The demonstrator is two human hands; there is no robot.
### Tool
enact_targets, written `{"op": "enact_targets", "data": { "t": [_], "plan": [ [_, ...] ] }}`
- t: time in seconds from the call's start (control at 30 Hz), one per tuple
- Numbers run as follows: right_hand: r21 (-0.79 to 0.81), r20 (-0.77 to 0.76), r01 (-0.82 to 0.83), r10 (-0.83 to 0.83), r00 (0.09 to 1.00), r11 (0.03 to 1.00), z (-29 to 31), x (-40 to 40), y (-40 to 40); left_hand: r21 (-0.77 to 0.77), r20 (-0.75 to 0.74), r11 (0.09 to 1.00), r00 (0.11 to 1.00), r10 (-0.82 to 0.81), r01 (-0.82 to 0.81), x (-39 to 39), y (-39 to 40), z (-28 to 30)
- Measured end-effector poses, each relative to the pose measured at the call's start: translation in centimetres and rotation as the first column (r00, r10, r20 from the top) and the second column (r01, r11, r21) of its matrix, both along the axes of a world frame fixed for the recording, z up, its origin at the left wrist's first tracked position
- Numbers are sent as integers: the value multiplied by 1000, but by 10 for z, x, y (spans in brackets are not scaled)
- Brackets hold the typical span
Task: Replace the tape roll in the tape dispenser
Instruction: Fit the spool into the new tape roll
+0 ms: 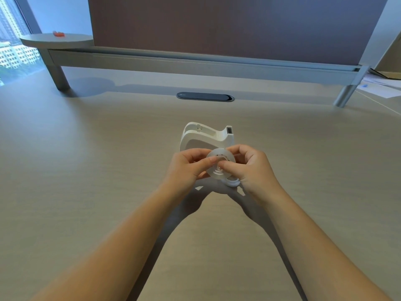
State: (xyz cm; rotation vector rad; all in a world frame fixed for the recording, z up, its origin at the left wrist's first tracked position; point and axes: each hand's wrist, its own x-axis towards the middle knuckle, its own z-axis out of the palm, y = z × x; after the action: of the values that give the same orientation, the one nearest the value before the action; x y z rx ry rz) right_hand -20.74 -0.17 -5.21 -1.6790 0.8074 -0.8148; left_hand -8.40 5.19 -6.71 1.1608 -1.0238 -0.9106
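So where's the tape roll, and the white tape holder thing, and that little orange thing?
tape roll [220,170]: head view, on its clear flat side.
tape dispenser [201,144]: head view, on its side panel.
orange thing [59,34]: head view, on its middle.

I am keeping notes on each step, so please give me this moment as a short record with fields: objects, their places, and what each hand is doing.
tape roll: clear, held above the desk by both hands
left hand: grips the roll's left side
right hand: grips the roll's right side
tape dispenser: white, on the desk just behind the hands, roll bay empty
white ring: partly hidden under the right hand; cannot tell what it is
desk: light wood
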Motion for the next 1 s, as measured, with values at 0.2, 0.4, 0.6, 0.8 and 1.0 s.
{"op": "enact_targets", "data": {
  "t": [0.2, 0.4, 0.6, 0.8, 1.0],
  "plan": [
    [-13, 66, 24, -23, 998, 1000, -1, 1, 1, -21, 9, 1000, 1000, 15, -14, 0, -1, 3],
    [-29, 46, 7, -6, 999, 1000, -2, 4, 2, 0, -25, 1000, 1000, 14, -14, 0, -2, 2],
    [16, 80, 1, -3, 997, 1000, 0, 3, 3, 9, -56, 1000, 998, 11, -10, 2, -4, 3],
    [107, 94, -24, 14, 995, 994, 3, 0, -1, 1, -86, 999, 996, -32, 32, 8, -4, 6],
    [44, 61, -43, 41, 997, 998, 7, -2, -3, 33, -59, 999, 998, -23, 25, 5, -4, 5]
  ]
}}
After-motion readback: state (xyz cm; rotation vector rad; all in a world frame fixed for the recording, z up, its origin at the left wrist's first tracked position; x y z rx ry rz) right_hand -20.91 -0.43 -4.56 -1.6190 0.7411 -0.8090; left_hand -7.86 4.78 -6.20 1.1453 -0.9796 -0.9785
